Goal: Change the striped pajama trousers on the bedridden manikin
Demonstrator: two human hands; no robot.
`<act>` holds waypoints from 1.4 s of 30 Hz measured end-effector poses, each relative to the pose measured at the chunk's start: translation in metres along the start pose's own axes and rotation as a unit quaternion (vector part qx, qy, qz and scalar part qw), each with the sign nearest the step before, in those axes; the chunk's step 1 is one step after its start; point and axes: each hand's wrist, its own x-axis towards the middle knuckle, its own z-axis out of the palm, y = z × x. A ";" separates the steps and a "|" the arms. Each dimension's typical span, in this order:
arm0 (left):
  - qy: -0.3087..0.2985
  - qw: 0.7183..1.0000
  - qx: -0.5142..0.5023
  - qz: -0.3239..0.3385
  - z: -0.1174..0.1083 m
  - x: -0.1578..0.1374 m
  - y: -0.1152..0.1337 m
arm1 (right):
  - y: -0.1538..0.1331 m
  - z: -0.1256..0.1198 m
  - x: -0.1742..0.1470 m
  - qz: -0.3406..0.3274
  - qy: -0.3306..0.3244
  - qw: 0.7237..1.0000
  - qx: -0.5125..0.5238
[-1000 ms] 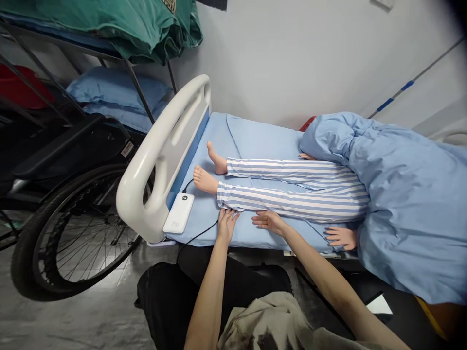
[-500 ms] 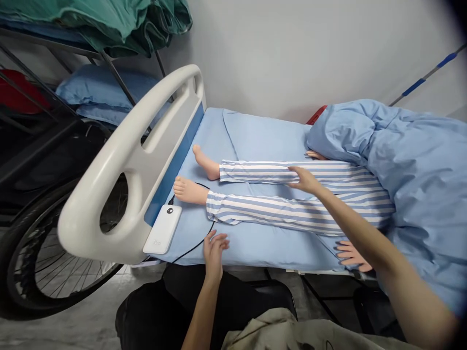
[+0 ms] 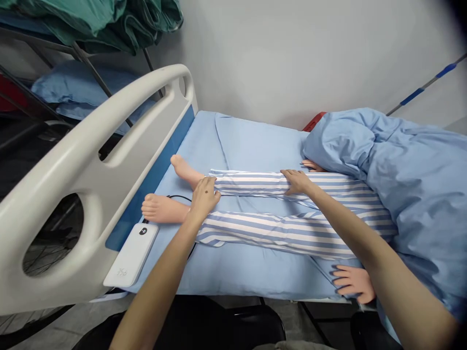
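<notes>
A manikin lies on the bed in blue-and-white striped trousers (image 3: 255,226), its two bare feet toward the footboard. My left hand (image 3: 205,195) is at the ankle of the far leg, its fingers curled over the trouser cuff. Around the knee of that same leg, my right hand (image 3: 297,182) has its fingers over the top and the thumb on the near side. The near foot (image 3: 164,209) rests beside my left forearm. One manikin hand (image 3: 352,283) lies palm-down on the sheet below my right forearm; the other (image 3: 313,166) shows partly from under the quilt.
A white power bank (image 3: 131,255) with a black cable lies by the footboard (image 3: 146,114). A bunched blue quilt (image 3: 412,160) covers the manikin's upper part. Behind the footboard stand a rack with pillows (image 3: 73,82) and green cloth (image 3: 120,24). A wall borders the bed's far side.
My left hand has moved from the bed's near edge across to the far ankle. My right hand has come down onto the far knee. The view has shifted closer.
</notes>
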 end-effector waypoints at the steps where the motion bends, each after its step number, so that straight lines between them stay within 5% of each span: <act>1: -0.047 0.995 0.083 0.030 0.004 0.010 -0.007 | 0.001 0.000 0.000 -0.002 0.006 1.000 -0.001; 6: -0.179 0.919 0.341 0.088 0.023 0.035 -0.027 | 0.006 -0.002 0.006 -0.012 -0.010 1.000 -0.008; 15: -0.206 0.898 0.389 0.016 0.035 0.057 -0.021 | 0.005 -0.010 0.017 -0.031 -0.030 0.999 -0.021; 23: -0.196 0.901 0.385 0.026 0.018 0.065 -0.007 | 0.029 -0.037 0.000 -0.032 0.042 0.998 0.035; 31: -0.156 0.927 0.341 -0.004 0.015 0.075 0.053 | 0.092 -0.106 -0.044 -0.033 0.099 0.979 0.176; 37: -0.137 0.938 0.314 -0.046 0.033 0.072 0.099 | 0.123 -0.142 -0.080 -0.029 0.126 0.965 0.228; 42: -0.137 0.951 0.271 -0.062 0.061 0.062 0.111 | 0.134 -0.151 -0.097 -0.012 0.153 0.958 0.244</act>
